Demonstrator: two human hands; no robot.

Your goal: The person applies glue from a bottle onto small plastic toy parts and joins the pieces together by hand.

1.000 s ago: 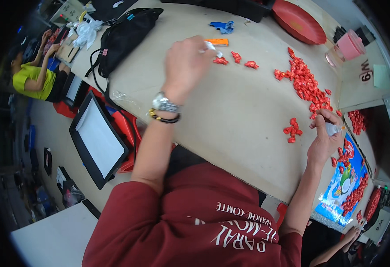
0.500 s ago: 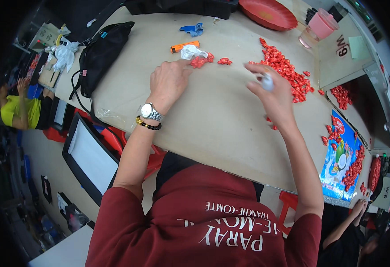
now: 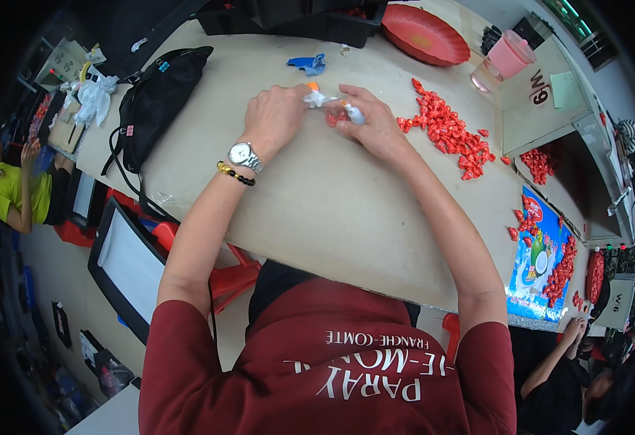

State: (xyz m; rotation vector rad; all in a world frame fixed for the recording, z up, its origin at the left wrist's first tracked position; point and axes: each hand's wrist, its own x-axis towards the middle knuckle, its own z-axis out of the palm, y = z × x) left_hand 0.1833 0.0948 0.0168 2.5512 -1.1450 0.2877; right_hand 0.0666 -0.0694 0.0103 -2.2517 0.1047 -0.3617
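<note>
My left hand (image 3: 275, 117), with a watch and a beaded bracelet at the wrist, is closed at a crumpled white piece of thin plastic or tissue (image 3: 316, 98), its fingertips on the edge. Facing it, my right hand (image 3: 377, 125) curls around a small white object with an orange end (image 3: 355, 114), perhaps a little bottle. The right fingertips reach toward the crumpled piece. Several red-wrapped candies (image 3: 335, 118) lie just beneath, partly covered by my fingers. Behind my left hand, the end of an orange item (image 3: 312, 85) shows.
A large pile of red-wrapped candies (image 3: 448, 127) lies to the right. Farther back are a torn blue wrapper (image 3: 308, 65), a red tray (image 3: 426, 35), a black bin (image 3: 288, 22) and a pink-lidded cup (image 3: 504, 58). A black bag (image 3: 164, 101) rests at left; a co-worker's hands (image 3: 574, 330) are at right.
My right hand has moved left from beside the candy pile to meet my left hand, bringing the small white object along. My left hand has shifted from the candies onto the crumpled white piece.
</note>
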